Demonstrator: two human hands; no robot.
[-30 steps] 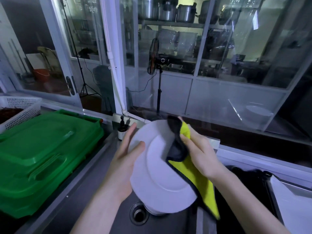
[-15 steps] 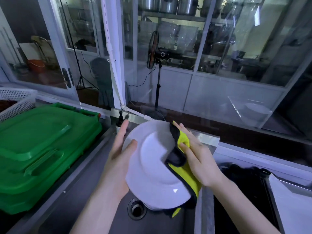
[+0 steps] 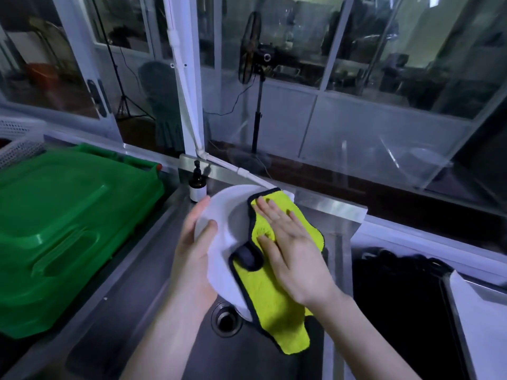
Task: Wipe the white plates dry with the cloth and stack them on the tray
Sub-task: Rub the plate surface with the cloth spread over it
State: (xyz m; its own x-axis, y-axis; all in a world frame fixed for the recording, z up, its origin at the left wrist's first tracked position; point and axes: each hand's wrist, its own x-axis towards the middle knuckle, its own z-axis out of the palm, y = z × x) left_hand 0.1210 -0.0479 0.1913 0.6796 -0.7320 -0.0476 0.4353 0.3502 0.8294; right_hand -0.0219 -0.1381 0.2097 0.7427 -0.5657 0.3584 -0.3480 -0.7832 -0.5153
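I hold a white plate [image 3: 219, 215] tilted over the steel sink [image 3: 170, 333]. My left hand [image 3: 193, 259] grips its left rim, thumb on the face and fingers behind. A yellow cloth [image 3: 274, 303] with a dark edge is spread over the plate's right half and hangs down past its lower rim. My right hand [image 3: 290, 250] lies flat on the cloth with straight fingers, pressing it against the plate. A white tray [image 3: 482, 325] shows at the far right edge, partly cut off.
A green lidded crate [image 3: 63, 229] fills the counter to the left, with a white basket [image 3: 19, 144] behind it. A dark pump bottle [image 3: 197, 182] stands at the sink's back corner. The drain [image 3: 226, 319] lies below the plate. A dark basin [image 3: 397, 297] sits right of the sink.
The cloth was bunched at the plate's right rim under curled fingers. Now it is spread open over the plate and my right hand lies flat on it. The view tilted down.
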